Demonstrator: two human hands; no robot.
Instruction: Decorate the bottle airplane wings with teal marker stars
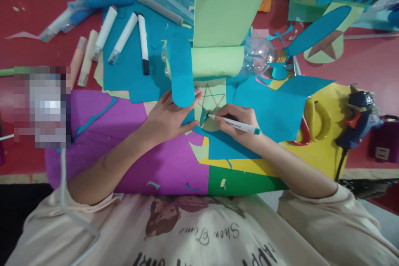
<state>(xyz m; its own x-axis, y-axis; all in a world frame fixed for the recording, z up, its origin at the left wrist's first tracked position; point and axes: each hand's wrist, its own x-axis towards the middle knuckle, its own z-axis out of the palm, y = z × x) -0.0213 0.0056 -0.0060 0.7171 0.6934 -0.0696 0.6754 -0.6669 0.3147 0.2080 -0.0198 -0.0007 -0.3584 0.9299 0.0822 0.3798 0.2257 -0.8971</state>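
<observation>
My right hand [245, 115] grips a white marker [238, 125] with a green end, its tip on a light green paper wing [215, 87]. A five-pointed star is outlined there, and its lower left point is partly coloured dark green. My left hand [170, 115] lies with fingers apart at the wing's left edge, thumb and forefinger by the star. Part of its fingers is hidden under a rounded blue paper piece [182, 75]. The wing adjoins a clear plastic bottle [258, 56] wrapped in light green paper [218, 61], with a blue paper propeller [318, 31] at its right end.
Several markers [123, 38] lie at the upper left on blue paper and the red table. On the right are a glue gun [358, 118], a yellow tape roll [321, 120] and red scissor handles [305, 131]. Paper scraps [199, 149] lie near me. A pixelated object [46, 108] stands left.
</observation>
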